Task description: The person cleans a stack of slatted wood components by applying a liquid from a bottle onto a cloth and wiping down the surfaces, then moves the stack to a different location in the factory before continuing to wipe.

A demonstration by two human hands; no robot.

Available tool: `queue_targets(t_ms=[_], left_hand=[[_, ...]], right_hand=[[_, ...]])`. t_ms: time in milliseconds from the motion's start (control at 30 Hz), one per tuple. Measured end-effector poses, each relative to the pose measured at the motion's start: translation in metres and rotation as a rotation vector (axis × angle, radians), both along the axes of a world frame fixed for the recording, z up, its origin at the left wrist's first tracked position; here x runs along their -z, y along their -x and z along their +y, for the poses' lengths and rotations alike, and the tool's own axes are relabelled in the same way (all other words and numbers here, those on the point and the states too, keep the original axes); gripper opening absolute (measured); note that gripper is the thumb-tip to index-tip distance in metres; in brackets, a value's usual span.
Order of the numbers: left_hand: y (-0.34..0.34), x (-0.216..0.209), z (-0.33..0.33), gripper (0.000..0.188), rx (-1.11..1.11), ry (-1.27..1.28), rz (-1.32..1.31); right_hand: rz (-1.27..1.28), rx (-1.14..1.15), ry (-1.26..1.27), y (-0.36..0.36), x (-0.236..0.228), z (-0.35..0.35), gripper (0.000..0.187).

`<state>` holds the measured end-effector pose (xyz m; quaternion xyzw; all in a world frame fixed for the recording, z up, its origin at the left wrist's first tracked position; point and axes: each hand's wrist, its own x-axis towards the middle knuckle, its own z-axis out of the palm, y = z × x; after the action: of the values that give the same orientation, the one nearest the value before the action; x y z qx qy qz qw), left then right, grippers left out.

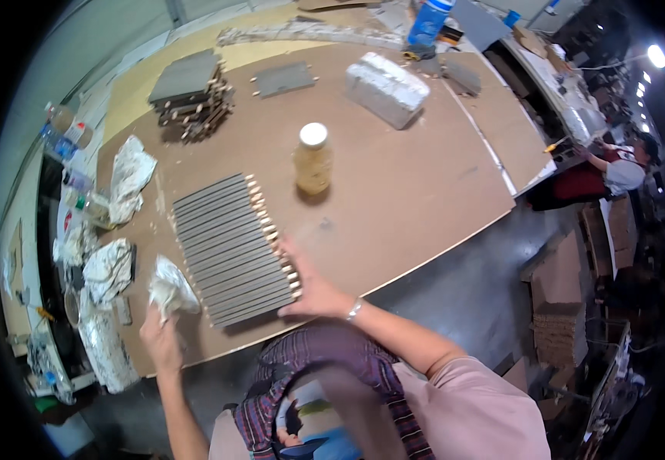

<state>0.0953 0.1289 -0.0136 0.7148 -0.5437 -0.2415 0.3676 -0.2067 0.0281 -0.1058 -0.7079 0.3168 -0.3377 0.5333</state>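
At the brown surface (pixel 417 199), your left hand (pixel 161 341) holds a crumpled white bag (pixel 173 284); your right hand (pixel 316 294), spread wide, touches gray pegged strips (pixel 229 249).

Holds the left forearm (pixel 181 414) nearly upright at seven o'clock, aimed between eleven and twelve. Ends it in a left hand (pixel 162 341) at eight o'clock, curled into a grip. Bends the right arm at the elbow (pixel 449 362), out at five o'clock, and slants the right forearm (pixel 398 330) toward ten. Rests the right hand (pixel 315 290) a little below centre, between six and seven o'clock, spread wide, with fingers (pixel 288 251) toward eleven and thumb (pixel 292 310) toward nine, well separated. Sets both hands well apart.
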Motion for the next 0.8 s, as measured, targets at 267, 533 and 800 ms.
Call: queue_targets(t_ms=[267,533,800], left_hand=[[0.062,0.012,0.006,0.033,0.526,0.211,-0.554],[0.071,-0.003,0.007,0.035,0.227,0.157,-0.34],[0.01,0.007,0.035,0.026,0.003,0.058,-0.081]], right_hand=[[0.17,-0.134,0.028,-0.01,0.013,-0.01,0.126],[0.084,-0.046,0.148,-0.016,-0.004,-0.01,0.126],[0.055,-0.032,0.142,-0.012,-0.007,-0.013,0.125]])
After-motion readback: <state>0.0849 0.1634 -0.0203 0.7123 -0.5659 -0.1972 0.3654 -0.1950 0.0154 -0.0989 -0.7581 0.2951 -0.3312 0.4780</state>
